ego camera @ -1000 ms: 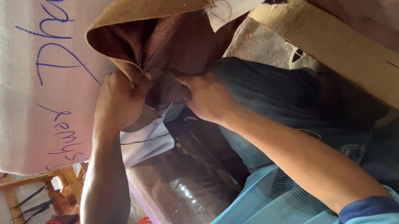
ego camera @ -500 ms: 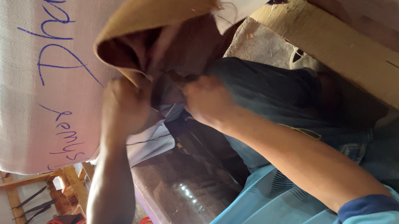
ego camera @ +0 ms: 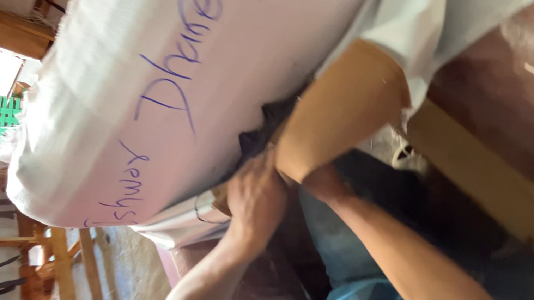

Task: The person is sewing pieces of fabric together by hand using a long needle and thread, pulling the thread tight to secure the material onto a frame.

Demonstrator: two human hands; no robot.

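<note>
The view has swung left and nearer: the big white woven sack (ego camera: 149,81) now fills the upper left. The left hand (ego camera: 255,202) pinches dark cloth (ego camera: 263,131) at centre; the right hand (ego camera: 323,180) hides behind a tan cardboard flap (ego camera: 344,112), grip unclear.

Brown paper flap (ego camera: 344,112): stiff tan sheet, curled outward into a rounded fold, standing off the end of the large white woven-wrapped bale (ego camera: 170,85). Dark inner material (ego camera: 267,128) exposed at the bale's edge, just beside the flap. White wrap is taut, marked in blue ink.
</note>
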